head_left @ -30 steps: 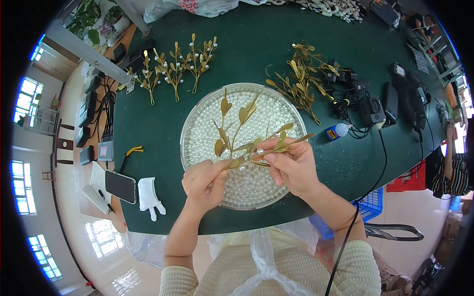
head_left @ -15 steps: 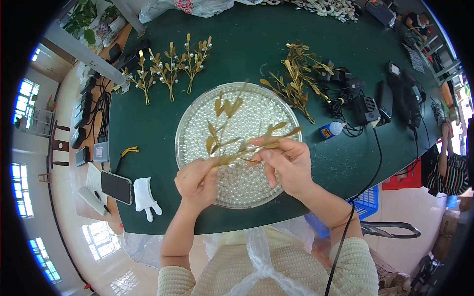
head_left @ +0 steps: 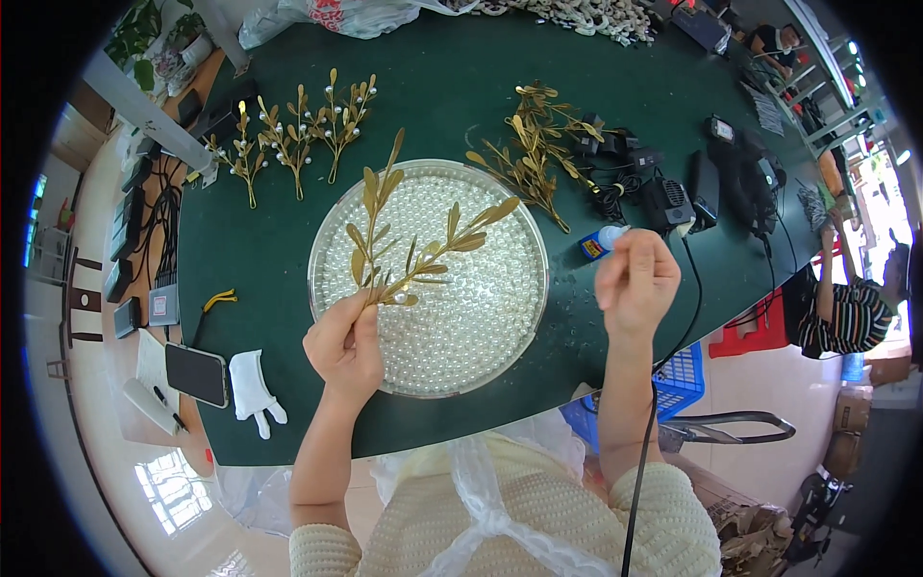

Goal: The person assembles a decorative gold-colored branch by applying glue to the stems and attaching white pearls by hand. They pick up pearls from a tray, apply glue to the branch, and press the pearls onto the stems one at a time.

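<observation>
Over the round tray (head_left: pixel 546 286) of clear beads (head_left: pixel 461 337), in the head view and with the tray as the clock's centre, the left hand (head_left: pixel 344 346) sits at about eight o'clock. Its grip is closed, thumb against fingers, on the base of a gold leafy sprig (head_left: pixel 468 242), whose branches fan toward twelve and two o'clock above the beads. What has just changed is the right hand (head_left: pixel 641 281): half a second ago it was pinching among the leaves; now it has let go and moved out to three o'clock, right beside a small blue-labelled bottle (head_left: pixel 593 247) on the green bench (head_left: pixel 433 106). Its fingers are bunched near the bottle's pale top, but whether they have hold of it cannot be told. By the look of it, the sprig now rests on the left hand's support alone, and attention has turned from leaves to bottle. Between ten and eleven o'clock lie three bead-dotted sprigs (head_left: pixel 338 130); toward one o'clock, a heap of gold stems (head_left: pixel 532 144).
</observation>
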Demonstrator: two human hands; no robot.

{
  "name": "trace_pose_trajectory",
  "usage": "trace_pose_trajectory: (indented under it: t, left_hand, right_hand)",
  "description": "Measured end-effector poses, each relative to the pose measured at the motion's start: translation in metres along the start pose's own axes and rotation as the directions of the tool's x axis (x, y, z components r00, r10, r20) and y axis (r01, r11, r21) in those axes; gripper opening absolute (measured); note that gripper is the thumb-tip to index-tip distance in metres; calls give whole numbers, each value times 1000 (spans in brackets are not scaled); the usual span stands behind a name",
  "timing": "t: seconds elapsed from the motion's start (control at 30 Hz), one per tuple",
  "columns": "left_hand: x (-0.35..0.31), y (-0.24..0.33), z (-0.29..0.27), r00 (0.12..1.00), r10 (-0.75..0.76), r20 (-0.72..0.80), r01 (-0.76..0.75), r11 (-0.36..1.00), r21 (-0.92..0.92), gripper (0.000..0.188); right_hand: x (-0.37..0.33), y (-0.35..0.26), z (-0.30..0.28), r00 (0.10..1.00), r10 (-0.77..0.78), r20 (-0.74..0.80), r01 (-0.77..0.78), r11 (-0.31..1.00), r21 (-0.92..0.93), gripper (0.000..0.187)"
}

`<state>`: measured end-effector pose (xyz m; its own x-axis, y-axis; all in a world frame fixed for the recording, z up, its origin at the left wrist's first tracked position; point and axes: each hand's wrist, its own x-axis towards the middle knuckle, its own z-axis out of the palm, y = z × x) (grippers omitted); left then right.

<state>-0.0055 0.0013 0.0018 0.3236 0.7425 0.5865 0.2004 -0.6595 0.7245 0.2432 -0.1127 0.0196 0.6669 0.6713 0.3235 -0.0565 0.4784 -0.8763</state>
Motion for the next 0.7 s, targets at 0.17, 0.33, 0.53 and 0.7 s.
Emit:
trace_pose_trajectory:
  t: [0.17,0.33,0.53,0.7]
  left_hand:
    - [-2,-5,1,1000,2,-12,-2,1000,-27,10]
    - [-3,-8,1,999,24,-24,-25,999,-47,10]
    - [-4,-7,1,999,13,-29,-15,998,-59,11]
    - [-3,-6,0,1000,17,-5,-17,999,-44,11]
  right_hand:
    - [-15,0,-35,938,-21,-345,-30,990,-141,33]
    - [-19,5,-50,896,-255,-362,58,877,-477,54]
    - [-11,21,-63,974,-54,-218,-111,727,-678,67]
    - [-5,34,-58,990,-30,-140,-110,472,-875,50]
